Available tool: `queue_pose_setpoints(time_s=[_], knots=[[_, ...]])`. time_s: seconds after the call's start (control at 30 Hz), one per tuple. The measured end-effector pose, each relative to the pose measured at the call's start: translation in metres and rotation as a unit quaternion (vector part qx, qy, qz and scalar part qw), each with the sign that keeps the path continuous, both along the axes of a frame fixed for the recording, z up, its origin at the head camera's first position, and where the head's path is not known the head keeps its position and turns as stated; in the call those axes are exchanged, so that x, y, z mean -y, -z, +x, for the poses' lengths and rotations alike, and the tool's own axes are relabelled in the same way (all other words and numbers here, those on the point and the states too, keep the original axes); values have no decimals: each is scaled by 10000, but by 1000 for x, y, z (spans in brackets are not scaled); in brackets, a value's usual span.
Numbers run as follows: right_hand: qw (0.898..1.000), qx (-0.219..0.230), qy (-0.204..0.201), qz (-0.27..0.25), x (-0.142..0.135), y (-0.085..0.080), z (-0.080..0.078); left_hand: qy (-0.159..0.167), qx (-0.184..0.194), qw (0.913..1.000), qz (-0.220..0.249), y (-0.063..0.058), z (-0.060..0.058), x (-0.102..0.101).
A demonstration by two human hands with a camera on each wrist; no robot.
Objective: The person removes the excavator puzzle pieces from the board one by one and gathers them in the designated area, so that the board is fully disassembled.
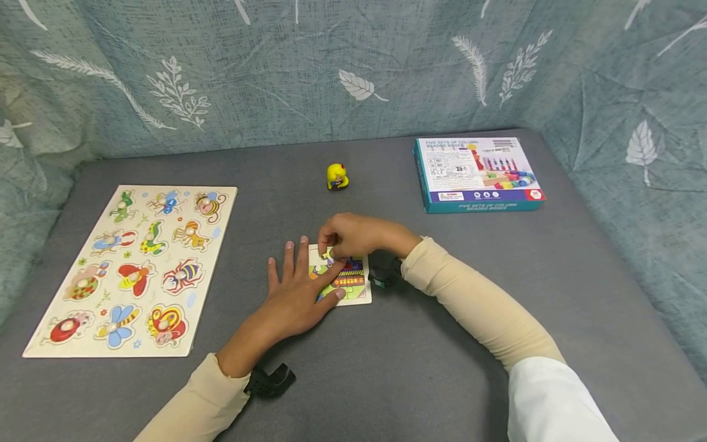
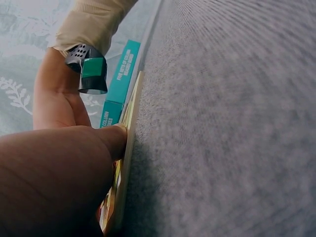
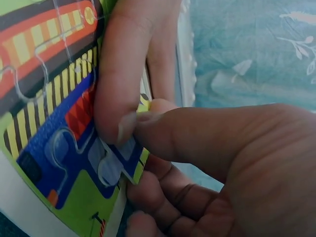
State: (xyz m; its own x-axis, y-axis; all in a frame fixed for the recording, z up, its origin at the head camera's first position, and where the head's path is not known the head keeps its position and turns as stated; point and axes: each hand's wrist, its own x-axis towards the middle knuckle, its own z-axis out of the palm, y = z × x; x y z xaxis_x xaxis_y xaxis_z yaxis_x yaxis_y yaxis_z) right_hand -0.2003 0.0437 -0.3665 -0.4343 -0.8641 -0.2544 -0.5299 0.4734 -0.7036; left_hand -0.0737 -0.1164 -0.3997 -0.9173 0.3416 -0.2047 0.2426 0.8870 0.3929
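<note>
A small square jigsaw puzzle (image 1: 361, 299) in a pale frame lies on the table between both hands, its picture a vehicle with an orange track. My left hand (image 1: 295, 304) rests over its left side with fingers spread, the thumb near the lower edge and the index finger across the middle. At the top left corner my right hand (image 1: 359, 234) pinches a puzzle piece (image 3: 129, 165) between thumb and fingers. In the right wrist view that piece sits tilted beside joined blue and green pieces, with a left fingertip (image 3: 116, 118) right at it.
To the left lies a wooden peg board (image 1: 140, 294) of insect shapes. A small yellow toy figure (image 1: 337, 176) stands behind the puzzle. A teal and white bead-set box (image 1: 480, 175) is at the back right, before a hanging leaf-print cloth (image 1: 309, 80). The table (image 1: 386, 374) is grey.
</note>
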Motion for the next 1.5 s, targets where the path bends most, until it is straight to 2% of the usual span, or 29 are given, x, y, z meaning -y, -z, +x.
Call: queue_pose_setpoints(time_s=[0.17,0.3,0.5,1.1,1.33,1.5], knots=[[9994,247,135,-220,-4,2,-4,-8,10,10000,-1,-1,0,-1],[9988,331,362,-93,-6,-2,-5,-35,60,10000,-43,-2,0,-1],[9985,285,447,111,-7,-8,-7,-42,98,9998,-160,-3,-1,-1],[9985,129,455,-291,-14,-2,-7,-83,48,10000,-20,-1,-1,-1],[9959,400,617,-519,-19,-2,-6,-50,-1,10000,4,0,-1,-1],[9949,236,745,-638,-23,-7,-6,-45,40,10000,34,0,-1,0]])
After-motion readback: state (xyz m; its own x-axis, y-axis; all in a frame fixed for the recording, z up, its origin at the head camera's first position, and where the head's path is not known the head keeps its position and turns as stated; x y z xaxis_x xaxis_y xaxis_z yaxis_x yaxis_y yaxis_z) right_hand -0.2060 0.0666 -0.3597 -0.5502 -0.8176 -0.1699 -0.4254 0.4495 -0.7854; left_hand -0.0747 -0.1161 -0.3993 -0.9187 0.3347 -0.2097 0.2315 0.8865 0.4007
